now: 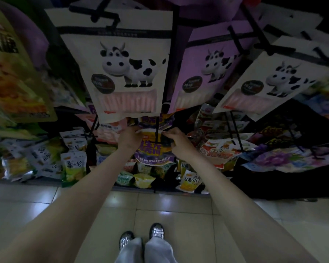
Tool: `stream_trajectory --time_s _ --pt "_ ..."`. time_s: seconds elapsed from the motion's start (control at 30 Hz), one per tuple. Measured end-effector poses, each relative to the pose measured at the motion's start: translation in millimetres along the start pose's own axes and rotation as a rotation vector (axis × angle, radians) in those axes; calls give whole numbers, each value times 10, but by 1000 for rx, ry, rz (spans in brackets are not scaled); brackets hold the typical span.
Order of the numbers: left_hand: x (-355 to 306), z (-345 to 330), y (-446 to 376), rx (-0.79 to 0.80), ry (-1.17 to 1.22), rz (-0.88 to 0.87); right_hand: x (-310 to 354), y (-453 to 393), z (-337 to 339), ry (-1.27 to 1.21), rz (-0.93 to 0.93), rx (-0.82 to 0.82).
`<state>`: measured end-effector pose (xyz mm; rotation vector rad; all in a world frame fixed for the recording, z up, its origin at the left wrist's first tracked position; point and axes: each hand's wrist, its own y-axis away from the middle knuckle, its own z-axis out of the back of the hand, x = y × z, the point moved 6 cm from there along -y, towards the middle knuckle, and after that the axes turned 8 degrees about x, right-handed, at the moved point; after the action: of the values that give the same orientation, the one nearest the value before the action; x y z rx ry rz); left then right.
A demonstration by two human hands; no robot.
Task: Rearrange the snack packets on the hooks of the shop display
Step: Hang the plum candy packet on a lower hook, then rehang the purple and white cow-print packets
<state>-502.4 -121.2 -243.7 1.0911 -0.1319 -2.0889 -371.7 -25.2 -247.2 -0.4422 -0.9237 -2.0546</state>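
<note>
In the head view, the purple-and-yellow snack packet (pixel 153 149) hangs long axis downward with its top edge at the black hook (pixel 156 132), which runs between the two hands. The left hand (pixel 129 138) and right hand (pixel 174 139) each pinch an upper corner — equally near the hook. Above hang three cow-print packets (pixel 125 73) — one packet in hand, two hands on it.

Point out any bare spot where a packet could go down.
Only the tiled floor is bare, between the bottom-row packets and the shoes. The display is crowded: cow packets above, overlapping packets on both sides. Both hands, left hand and right hand, hold the purple packet on its hook.
</note>
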Motion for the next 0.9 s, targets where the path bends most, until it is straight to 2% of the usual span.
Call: stream_trajectory --time_s 0.1,0.23,0.3,0.4,0.57,0.67,0.77,0.9 --pt "-50 65 105 -10 83 -41 24 -71 -55 175 -58 39" --pt "90 132 263 7 238 -35 63 -22 -49 262 -113 -42" --pt "134 190 363 -21 241 -25 37 98 15 167 -138 -116" --pt "-4 302 571 -38 230 -138 -47 394 256 -85 -123 -292" --pt "-526 543 822 -120 148 -367 93 937 977 -286 77 -677" --pt "-826 644 874 -136 159 -458 232 940 1416 -393 239 -733" --pt "-1103 700 906 -140 180 -523 325 869 1738 -521 311 -752" --pt "-1570 745 878 -112 326 -538 375 768 1868 -694 230 -665"
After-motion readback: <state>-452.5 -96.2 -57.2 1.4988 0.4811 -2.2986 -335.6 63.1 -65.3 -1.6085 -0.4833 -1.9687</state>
